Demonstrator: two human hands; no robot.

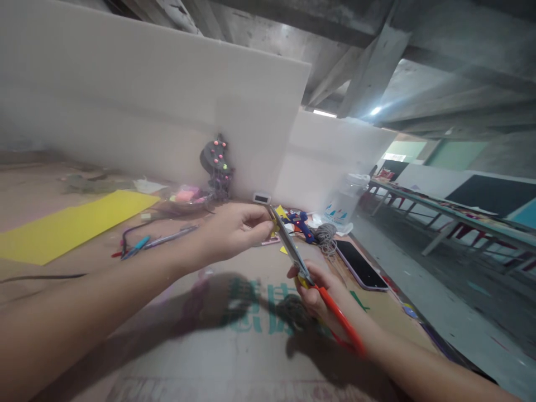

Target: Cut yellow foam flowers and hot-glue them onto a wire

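Observation:
My right hand point(322, 290) grips a pair of scissors point(299, 262) with a red-orange handle. Their metal blades point up and away, and look nearly closed. A bit of yellow shows by the right fingers; what it is I cannot make out. My left hand point(237, 229) is closed in a pinch at the scissors' tip. At its fingertips is a small yellow piece point(275, 224), partly hidden by the blade. Both hands are held above a cardboard surface point(218, 352) with green printed characters.
Yellow sheets point(79, 223) and pens point(138, 245) lie at left. A dark crescent-shaped ornament with coloured beads point(215, 159) stands by the white panel point(146, 100). Toward the right are a blue glue gun point(305, 226), grey yarn point(326, 234), a phone point(362, 265) and a white container point(341, 204).

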